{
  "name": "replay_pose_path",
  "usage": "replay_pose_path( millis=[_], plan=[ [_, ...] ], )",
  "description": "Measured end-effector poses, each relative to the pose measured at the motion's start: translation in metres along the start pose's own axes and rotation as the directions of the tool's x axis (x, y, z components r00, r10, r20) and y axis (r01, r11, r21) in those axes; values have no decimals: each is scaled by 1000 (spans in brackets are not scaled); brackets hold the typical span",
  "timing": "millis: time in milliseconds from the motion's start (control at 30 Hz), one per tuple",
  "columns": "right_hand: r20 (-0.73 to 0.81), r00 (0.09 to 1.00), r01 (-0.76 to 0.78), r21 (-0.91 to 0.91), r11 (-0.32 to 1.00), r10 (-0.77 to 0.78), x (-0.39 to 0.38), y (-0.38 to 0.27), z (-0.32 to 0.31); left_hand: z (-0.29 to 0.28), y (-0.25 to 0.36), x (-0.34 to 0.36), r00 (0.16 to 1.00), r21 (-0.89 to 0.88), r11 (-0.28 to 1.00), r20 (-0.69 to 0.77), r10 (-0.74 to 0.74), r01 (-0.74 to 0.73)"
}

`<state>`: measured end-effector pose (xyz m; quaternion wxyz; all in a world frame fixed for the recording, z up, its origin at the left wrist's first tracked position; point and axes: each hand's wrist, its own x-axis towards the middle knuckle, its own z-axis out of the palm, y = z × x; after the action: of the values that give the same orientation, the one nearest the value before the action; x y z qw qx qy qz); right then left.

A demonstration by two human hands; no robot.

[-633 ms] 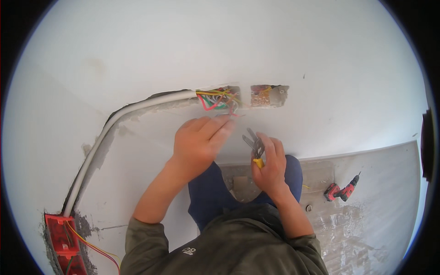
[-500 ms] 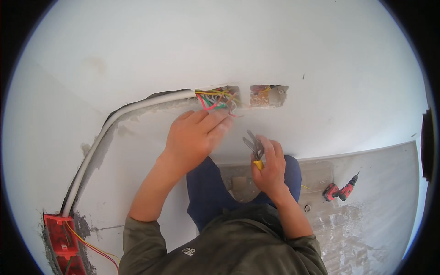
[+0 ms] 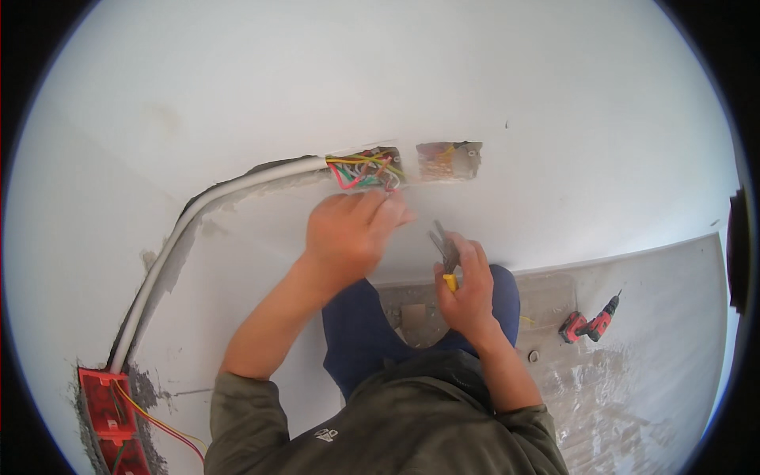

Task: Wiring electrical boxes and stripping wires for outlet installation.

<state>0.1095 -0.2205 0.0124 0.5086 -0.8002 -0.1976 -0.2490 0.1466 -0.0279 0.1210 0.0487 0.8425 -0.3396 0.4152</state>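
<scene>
Red wall box (image 3: 107,404): a red plastic box sits low at the left in a rough cut in the white plaster wall (image 3: 491,87), with thin yellow and red wires trailing out of it; nothing here has shifted.

Conduit (image 3: 186,226): a white plastic tube climbs from that box, bends and runs right into the upper opening; it lies as it did a moment ago.

Wire bundle (image 3: 366,168): a tangle of red, green, yellow and brown wires sticks out of the left rectangular recess in the wall; this is the thing being worked on, and it sits just above the left hand.

Left hand (image 3: 348,233): half a second ago it hung lower, beside the pliers; now it has risen, and the fingers (image 3: 389,212) are stretched up, loosely spread, with the tips at the lower edge of the bundle. I cannot tell whether they touch or pinch a wire. To my eye the work has moved from readying to reaching for the wires.

Second recess (image 3: 449,160): a smaller opening just to the right, brownish inside, untouched.

Right hand (image 3: 469,289): it stays put below the recesses, wrapped around grey metal pliers with yellow handles (image 3: 445,255), the nose pointing up at the wall.

Floor (image 3: 657,380): a pale dusty sheet, with a small red and black cordless drill (image 3: 587,321) lying well apart from both hands.
</scene>
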Motion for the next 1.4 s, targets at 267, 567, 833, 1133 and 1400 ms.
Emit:
replay_pose_path(
  millis=[267, 567, 833, 1133, 1400],
  plan=[
    [-17, 1000, -24, 81, 996, 25, 14, -9, 2, -17, 1, 7, 994, -48, 998, 108, -27, 33],
    [34, 976, -217, 305, 927, 217, 11, -20, 34, -11, -3, 3, 987, 5, 1000, 159, 20, -21],
    [-123, 982, -104, 293, 950, 145, 22, -33, 62, -4, -8, 0, 996, -59, 996, 65, 68, -64],
    [-232, 967, -50, 240, 969, 107, 28, -35, 77, -1, -7, -1, 1000, -121, 992, 24, 18, -15],
    [-267, 960, -34, 194, 980, 87, 28, -30, 80, -3, -5, 2, 999, -139, 990, 46, -8, 15]
  ],
)
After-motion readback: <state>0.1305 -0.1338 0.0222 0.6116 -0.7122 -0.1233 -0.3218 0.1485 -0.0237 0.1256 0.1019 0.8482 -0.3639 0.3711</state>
